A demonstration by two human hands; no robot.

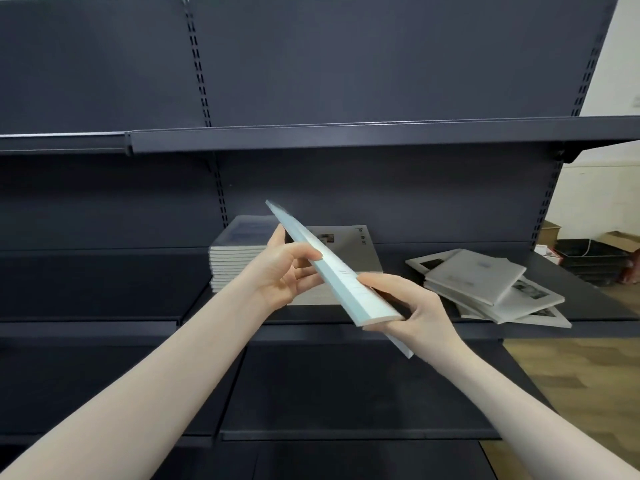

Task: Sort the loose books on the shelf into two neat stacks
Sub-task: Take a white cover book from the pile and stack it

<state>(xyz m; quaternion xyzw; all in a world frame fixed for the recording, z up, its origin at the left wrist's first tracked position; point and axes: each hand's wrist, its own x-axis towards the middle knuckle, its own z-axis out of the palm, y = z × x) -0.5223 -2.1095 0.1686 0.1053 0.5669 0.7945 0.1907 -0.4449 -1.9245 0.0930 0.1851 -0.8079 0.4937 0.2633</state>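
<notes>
Both hands have a grip on one pale blue book [341, 271], left hand [287, 271] mid-spine, right hand [412, 306] at the near end, spine-up before the shelf [346, 320], probably to pick between the blue stack [239, 261] and the grey stack [360, 251].

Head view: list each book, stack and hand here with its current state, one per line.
Held book: off the shelf, tilted, spine toward the camera, gripped at both ends.
Left hand: fingers curled round the held book's far part.
Right hand: pinches the held book's near end.
Left stack: squared, lying flat.
Middle stack: flat, partly hidden by the hands.
Loose books: fanned out, overlapping, unsorted.
Shelf: carries all three groups.
</notes>
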